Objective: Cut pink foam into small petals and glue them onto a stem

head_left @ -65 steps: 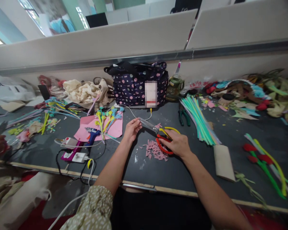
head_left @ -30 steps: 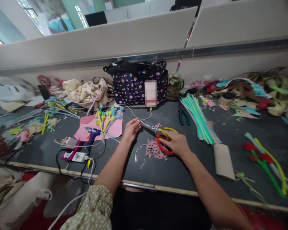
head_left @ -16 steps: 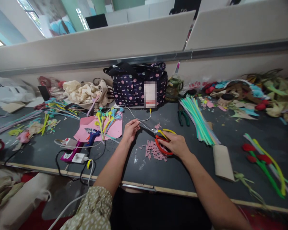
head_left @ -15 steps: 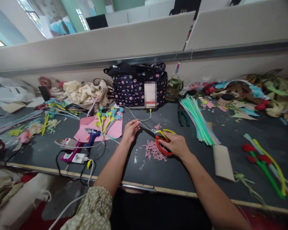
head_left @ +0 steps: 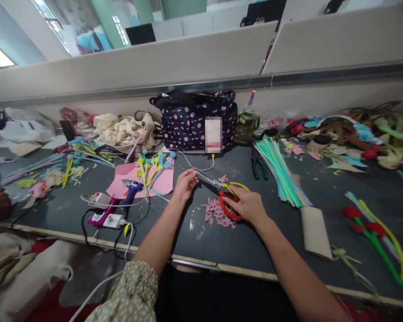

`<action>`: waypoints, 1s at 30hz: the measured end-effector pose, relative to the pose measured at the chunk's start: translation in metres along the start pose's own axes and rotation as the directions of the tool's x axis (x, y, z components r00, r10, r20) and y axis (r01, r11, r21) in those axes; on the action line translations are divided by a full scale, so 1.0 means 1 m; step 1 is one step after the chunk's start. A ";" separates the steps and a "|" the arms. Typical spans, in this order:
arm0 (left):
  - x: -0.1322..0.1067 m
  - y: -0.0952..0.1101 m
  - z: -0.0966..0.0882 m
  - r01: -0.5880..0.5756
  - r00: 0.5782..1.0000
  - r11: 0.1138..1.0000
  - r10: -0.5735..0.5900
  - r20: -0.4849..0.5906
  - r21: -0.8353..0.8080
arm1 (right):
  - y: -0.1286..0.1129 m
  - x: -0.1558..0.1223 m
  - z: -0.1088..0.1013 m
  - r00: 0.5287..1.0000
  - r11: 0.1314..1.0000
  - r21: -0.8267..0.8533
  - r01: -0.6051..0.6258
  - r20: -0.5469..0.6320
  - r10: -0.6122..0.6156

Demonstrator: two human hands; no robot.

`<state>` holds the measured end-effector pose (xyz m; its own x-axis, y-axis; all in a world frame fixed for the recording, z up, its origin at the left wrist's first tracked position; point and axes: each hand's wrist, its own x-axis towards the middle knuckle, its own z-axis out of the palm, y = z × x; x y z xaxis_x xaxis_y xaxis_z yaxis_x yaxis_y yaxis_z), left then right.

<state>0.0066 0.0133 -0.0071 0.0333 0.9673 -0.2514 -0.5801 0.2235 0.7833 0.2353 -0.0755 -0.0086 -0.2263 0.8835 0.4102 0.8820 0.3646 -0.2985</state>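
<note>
Head view, right hand: the right hand (head_left: pixel 250 203) has the scissors (head_left: pixel 218 184) firmly by their red and yellow handles, blades angled far and left!
Left hand: the left hand (head_left: pixel 187 182) is right at the blade tips, fingertips pinched together; can't tell whether anything sits between them.
Scissors: above the table (head_left: pixel 188 243), centre stage, just beyond the pink snippets (head_left: pixel 218 212).
Left side: blue glue gun (head_left: pixel 132 192), partly over a pink sheet (head_left: pixel 116 184).
Right side: green-handled pliers (head_left: pixel 259 168) beside a bundle of fuzzy stems (head_left: pixel 278 172).
Far: a dotted bag (head_left: pixel 188 125).
</note>
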 end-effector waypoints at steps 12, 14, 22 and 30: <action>0.000 0.001 -0.001 -0.020 0.999 1.000 0.020 0.030 0.018 | 0.002 0.000 0.001 0.999 0.999 0.003 -0.036 0.012 0.036; 0.000 0.001 -0.001 -0.025 0.999 1.000 0.024 0.043 0.019 | -0.002 0.001 -0.002 0.998 0.997 -0.047 -0.064 0.017 0.064; 0.000 0.001 -0.002 -0.020 0.998 1.000 0.019 0.054 0.019 | -0.005 0.002 -0.007 0.992 0.986 -0.114 -0.122 0.029 0.126; 0.000 -0.001 -0.002 -0.017 0.996 1.000 0.017 0.088 0.005 | 0.001 -0.001 0.000 0.997 0.996 -0.044 -0.074 -0.005 0.074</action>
<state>0.0051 0.0131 -0.0089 0.0950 0.9777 -0.1874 -0.5761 0.2075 0.7906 0.2364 -0.0758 -0.0090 -0.1584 0.9064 0.3915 0.9137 0.2849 -0.2898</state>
